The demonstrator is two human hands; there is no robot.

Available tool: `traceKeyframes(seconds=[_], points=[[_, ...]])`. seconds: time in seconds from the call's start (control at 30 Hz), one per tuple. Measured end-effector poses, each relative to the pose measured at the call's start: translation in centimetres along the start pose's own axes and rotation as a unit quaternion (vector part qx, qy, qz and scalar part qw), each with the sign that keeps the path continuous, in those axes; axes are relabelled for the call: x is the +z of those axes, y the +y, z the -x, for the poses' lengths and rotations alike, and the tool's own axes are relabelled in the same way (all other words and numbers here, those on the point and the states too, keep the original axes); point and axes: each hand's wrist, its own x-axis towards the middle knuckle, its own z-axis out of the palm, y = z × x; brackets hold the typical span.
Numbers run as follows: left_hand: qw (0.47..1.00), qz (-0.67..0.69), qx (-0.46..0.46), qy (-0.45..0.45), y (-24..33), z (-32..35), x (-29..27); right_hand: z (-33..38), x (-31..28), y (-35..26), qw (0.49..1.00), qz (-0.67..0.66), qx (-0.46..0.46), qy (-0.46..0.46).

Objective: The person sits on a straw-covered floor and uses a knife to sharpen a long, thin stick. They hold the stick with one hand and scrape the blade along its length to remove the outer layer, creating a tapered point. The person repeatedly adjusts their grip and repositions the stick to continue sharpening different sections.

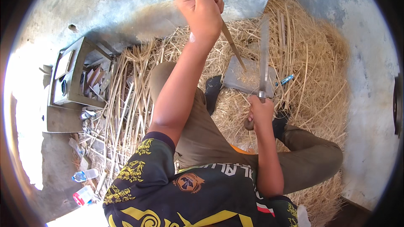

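My left hand is raised at the top, fingers wrapped round a long bamboo stick. The stick slants down to the right, and its lower end meets a grey block strewn with fine shavings. Lower and to the right, my right hand grips the wooden handle of a long-bladed knife. Its blade points away from me over the right part of the block, apart from the stick, and its far end is blurred. A blue pen-like tool lies just right of the block.
Straw-like shavings heap up around the block against the walls. Long split strips lie to my left, by a wooden cabinet filled with odds and ends. Two plastic bottles lie at lower left. My bent legs flank the block.
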Motion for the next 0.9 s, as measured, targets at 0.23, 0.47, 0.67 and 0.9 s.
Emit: traceKeyframes(seconds=[0.23, 0.47, 0.67, 0.9], points=[[1.0, 0.009, -0.013, 0.021, -0.4, -0.6, -0.6, -0.8, 1.2, 4.5, 0.998, 0.043, 0.046, -0.012], [0.999, 0.027, -0.003, 0.035, -1.0, -1.3, -1.3, -1.6, -0.5, 1.8, 0.982, 0.086, -0.147, 0.086], [0.999, -0.025, 0.017, 0.026, -0.6, -1.1, -0.9, -3.6, -0.4, 6.0, 0.99, 0.138, 0.014, 0.036], [0.999, -0.021, 0.0, 0.041, -0.1, -1.4, -0.5, -2.6, -0.5, 2.0, 0.996, 0.041, -0.067, 0.051]])
